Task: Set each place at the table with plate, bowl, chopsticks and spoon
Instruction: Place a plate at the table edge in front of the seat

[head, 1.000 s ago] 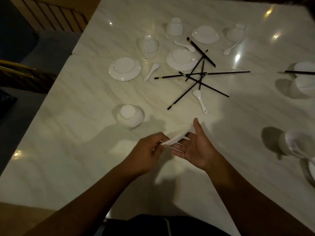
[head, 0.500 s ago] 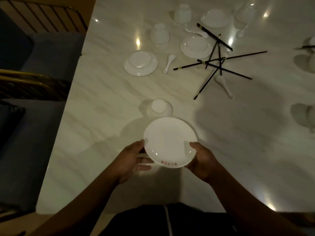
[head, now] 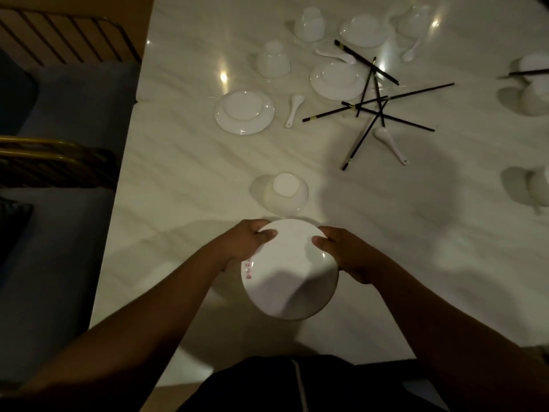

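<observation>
A pale marble table (head: 178, 173) in dim light, with chairs (head: 59, 162) along its left side.

The left hand (head: 240, 248) and the right hand (head: 347, 254) are apart, each clamped on the far rim of one plate (head: 285, 281) with the thumb on top. The plate is at the near edge, straight in front of the person. Whether it rests on the table or hangs just over it I cannot tell. It faces up. Being round, it has no long axis, but a small red mark sits at its left rim.

Just beyond it, not touching, a bowl (head: 286, 191) stands mouth down, foot up. Farther out are other plates (head: 244, 112), these upside down, and spoons (head: 294, 110) lying singly. The chopsticks (head: 377, 105) lie in a crossed heap, their long axes running every way and none paired. At the right edge are more white pieces, too cropped to name.

As I judge it, the work is barely begun. This near place is only now getting its plate. Its bowl must then be turned over and set on it, and chopsticks and a spoon fetched from the far heap. The other places all remain.
</observation>
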